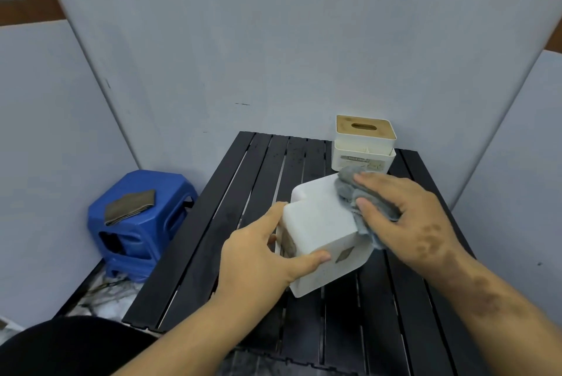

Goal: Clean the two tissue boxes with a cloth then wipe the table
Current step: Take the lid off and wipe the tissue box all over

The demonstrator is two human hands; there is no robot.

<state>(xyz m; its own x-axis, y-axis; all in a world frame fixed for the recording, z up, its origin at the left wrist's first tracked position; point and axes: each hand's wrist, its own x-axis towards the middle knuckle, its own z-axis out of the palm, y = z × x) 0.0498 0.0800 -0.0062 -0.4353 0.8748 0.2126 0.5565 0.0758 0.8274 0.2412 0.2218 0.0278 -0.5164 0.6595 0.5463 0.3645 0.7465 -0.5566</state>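
Blue stool (138, 217) at 9 o'clock on floor, folded rag (129, 204) on top; grey walls. Black slatted table (213, 239) centre. Left hand (258, 257) grips tipped tissue box (322, 232); right hand (407, 217) presses grey cloth (349, 193) onto it, fingers nearly straight. 2nd tissue box (365, 144) upright at 1 o'clock.

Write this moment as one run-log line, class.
stage: wiping first tissue box | left hand: grips tipped white tissue box | right hand: presses grey cloth on it | second tissue box: upright, untouched
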